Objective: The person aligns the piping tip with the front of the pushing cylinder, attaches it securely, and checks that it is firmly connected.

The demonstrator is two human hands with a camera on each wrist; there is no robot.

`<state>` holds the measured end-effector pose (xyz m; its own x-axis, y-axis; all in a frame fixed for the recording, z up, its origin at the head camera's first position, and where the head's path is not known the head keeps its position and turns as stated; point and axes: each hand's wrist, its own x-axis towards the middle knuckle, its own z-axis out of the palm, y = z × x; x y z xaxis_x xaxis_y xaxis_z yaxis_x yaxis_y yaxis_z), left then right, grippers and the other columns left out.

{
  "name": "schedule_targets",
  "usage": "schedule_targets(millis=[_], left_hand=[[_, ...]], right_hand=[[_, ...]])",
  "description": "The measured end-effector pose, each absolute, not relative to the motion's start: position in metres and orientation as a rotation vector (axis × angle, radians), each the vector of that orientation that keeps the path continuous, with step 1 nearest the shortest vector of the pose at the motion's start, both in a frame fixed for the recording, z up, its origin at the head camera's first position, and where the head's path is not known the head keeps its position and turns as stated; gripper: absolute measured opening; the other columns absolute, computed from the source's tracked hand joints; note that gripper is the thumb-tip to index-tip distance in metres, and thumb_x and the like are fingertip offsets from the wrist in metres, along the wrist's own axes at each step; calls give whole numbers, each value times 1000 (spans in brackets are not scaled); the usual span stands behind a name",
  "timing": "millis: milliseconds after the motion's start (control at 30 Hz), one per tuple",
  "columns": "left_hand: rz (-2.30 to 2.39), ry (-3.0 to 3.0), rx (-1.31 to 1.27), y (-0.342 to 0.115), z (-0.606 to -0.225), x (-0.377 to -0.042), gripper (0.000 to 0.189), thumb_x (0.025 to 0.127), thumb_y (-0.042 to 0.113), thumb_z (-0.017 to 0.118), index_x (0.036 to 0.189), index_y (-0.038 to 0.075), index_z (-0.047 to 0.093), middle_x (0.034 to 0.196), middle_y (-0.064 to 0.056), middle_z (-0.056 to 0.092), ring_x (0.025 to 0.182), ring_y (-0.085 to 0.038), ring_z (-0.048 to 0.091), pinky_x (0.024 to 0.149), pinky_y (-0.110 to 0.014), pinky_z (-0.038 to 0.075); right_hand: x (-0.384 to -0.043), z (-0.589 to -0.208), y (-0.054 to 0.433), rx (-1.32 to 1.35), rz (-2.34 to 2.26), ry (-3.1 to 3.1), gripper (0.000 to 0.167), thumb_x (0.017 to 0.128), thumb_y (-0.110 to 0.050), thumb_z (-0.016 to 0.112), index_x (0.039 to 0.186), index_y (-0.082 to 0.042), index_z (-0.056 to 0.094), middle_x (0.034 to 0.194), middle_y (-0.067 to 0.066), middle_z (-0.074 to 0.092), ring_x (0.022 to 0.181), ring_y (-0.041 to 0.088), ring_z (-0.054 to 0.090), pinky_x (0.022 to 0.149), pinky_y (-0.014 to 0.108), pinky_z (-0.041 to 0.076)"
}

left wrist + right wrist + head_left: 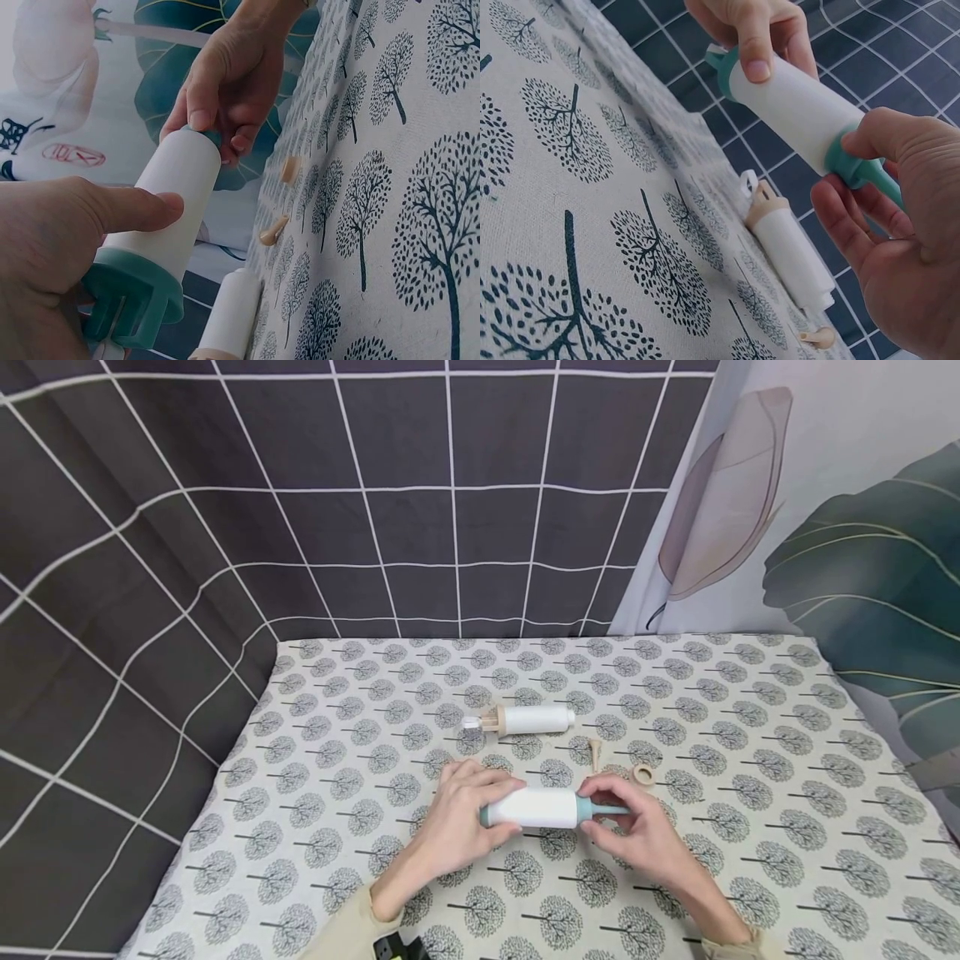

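Both hands hold a white cylinder (536, 807) with teal ends, level over the near middle of the table. The left hand (461, 814) grips its left part, thumb along the white wall in the left wrist view. Beyond that hand's fingers shows a slotted teal end piece (166, 289). At the other end, the right hand (637, 831) pinches a teal collar (844, 156) between thumb and fingers. From the collar a thin teal nozzle (611, 809) runs under the right hand's fingers toward its palm.
Behind the hands lies a similar white cylinder (536, 719) with a slotted beige end (492, 721) and a pale loop. A small beige nozzle (596, 752) and a beige ring (643, 774) lie to its right. The tree-print tablecloth (750, 877) reaches back to a dark checked curtain (405, 527).
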<state>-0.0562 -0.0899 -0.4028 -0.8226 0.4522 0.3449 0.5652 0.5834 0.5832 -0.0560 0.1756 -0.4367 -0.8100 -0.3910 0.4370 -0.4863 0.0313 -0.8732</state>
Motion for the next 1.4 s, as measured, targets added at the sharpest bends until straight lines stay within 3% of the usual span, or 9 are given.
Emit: schedule_targets(millis=[767, 1400], left_hand=[[-1014, -2671, -867, -91, -404, -55, 51, 69, 14, 90, 116, 7, 73, 117, -7, 70, 101, -18, 56, 100, -51, 35], [-940, -2653, -846, -90, -404, -52, 50, 67, 14, 91, 114, 10, 74, 113, -6, 71, 96, -17, 54, 89, -42, 41]], right_hand=[[-52, -436, 176, 707, 1877, -2377, 35, 79, 11, 74, 111, 1, 65, 109, 20, 67, 93, 15, 68, 77, 34, 58], [-50, -433, 170, 641, 1928, -2386, 32, 80, 10, 74, 111, 6, 66, 107, 23, 68, 91, 14, 68, 75, 31, 58]])
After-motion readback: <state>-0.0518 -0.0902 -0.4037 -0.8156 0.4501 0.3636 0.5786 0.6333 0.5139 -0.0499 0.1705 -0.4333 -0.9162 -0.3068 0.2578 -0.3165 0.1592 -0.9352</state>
